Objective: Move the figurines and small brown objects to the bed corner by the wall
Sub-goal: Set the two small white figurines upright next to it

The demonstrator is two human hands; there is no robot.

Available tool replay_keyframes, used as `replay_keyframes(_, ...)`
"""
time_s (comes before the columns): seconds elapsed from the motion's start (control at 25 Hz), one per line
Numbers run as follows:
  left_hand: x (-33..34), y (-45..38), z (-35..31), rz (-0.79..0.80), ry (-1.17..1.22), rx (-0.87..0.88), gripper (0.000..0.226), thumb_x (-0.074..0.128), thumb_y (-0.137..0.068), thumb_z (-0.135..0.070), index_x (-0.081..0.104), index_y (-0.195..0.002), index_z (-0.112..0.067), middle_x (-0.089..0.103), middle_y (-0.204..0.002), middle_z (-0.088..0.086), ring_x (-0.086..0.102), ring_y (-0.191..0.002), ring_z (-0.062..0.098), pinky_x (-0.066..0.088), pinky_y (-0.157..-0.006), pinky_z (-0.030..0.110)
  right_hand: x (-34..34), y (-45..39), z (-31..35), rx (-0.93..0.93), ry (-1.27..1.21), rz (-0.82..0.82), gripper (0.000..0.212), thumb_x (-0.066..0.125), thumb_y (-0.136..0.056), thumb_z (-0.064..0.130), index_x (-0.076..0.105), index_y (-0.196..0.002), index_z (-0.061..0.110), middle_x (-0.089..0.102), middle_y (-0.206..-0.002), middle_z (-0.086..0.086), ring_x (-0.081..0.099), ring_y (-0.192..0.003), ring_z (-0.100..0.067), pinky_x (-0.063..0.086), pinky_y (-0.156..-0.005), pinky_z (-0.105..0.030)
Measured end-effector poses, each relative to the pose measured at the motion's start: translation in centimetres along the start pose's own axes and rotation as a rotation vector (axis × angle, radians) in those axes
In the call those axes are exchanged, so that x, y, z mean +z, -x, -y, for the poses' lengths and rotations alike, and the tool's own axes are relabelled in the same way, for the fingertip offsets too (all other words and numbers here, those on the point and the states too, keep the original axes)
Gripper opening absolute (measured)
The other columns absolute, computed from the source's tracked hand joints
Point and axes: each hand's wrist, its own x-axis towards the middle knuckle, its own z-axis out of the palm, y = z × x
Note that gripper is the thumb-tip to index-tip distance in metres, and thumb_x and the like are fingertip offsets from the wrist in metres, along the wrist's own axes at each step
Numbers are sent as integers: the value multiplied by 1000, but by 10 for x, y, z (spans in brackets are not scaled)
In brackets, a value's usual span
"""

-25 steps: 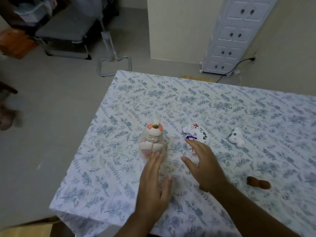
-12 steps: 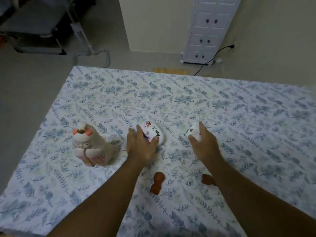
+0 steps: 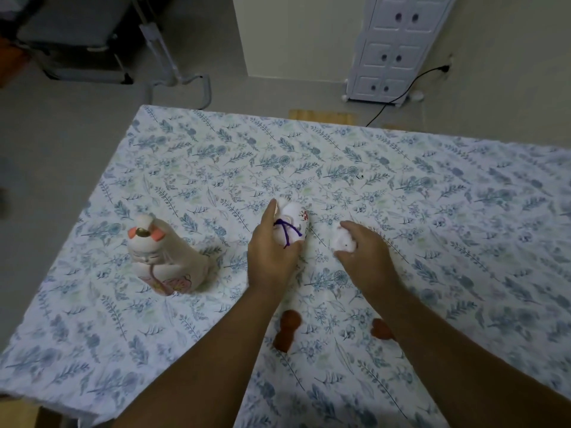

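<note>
The left hand [image 3: 272,254] grips the purple-tied figurine [image 3: 293,227] and the right hand [image 3: 361,251] clasps the small white figurine [image 3: 341,240] — both mid-bed, with the wall corner lying away to the right, nearer the right hand.

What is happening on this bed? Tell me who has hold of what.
A person is gathering figurines off the floral bedsheet. The left hand grips a white figurine tied with purple cord; the right hand closes on a small plain white figurine. The tall cream cat-like figurine with orange ears stands untouched at left. Two small brown objects lie near the forearms.
</note>
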Motion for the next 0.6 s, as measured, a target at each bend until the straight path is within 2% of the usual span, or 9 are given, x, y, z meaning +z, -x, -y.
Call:
replay_keyframes(0.12,-5,-7,-5,-48,-181,65,76,82,-74,-23,50,-142,-25,67,-121,-2,60,-105,10,52,-80,23,8,-2,13,-103,163,40,57,79,-82,-1,63,-136,10,68,-133,-7,53,-127,-33,46,-103,-40)
replay_keyframes(0.2,-4,-8,-7,-30,-321,137,56,79,-75,-22,62,-128,-16,69,-108,4,62,-102,22,54,-79,33,11,-2,14,-95,208,46,61,77,-84,1,58,-142,11,62,-140,-5,45,-133,-31,41,-103,-35)
replay_keyframes(0.28,1,-3,-5,-4,-351,141,54,75,-78,-18,61,-129,-12,66,-116,8,58,-112,26,52,-86,31,12,-1,11,-83,186,37,64,77,-84,0,56,-144,10,58,-144,-8,44,-136,-29,35,-104,-26)
replay_keyframes(0.36,3,6,-2,-6,-277,139,65,73,-79,-12,52,-141,-12,61,-129,7,53,-121,23,46,-94,26,11,2,7,-68,99,37,65,78,-84,-1,55,-144,9,58,-145,-10,50,-136,-25,38,-106,-24)
replay_keyframes(0.48,0,12,4,0,-204,155,69,72,-79,-12,49,-143,-16,61,-125,4,55,-116,19,50,-95,33,12,6,7,-53,7,15,64,78,-84,0,56,-143,13,62,-141,-9,58,-130,-23,51,-107,-36)
replay_keyframes(0.52,-1,11,4,13,-192,152,70,74,-79,-13,48,-143,-17,62,-124,3,56,-114,19,51,-94,36,12,6,8,-46,-4,10,64,79,-83,0,56,-142,13,63,-140,-9,59,-129,-23,52,-107,-42)
replay_keyframes(0.6,-5,10,4,59,-161,104,80,77,-79,-16,40,-149,-22,61,-128,2,55,-117,18,50,-95,34,10,6,11,-21,-21,38,69,81,-82,2,54,-144,15,61,-142,-9,57,-131,-23,51,-108,-43)
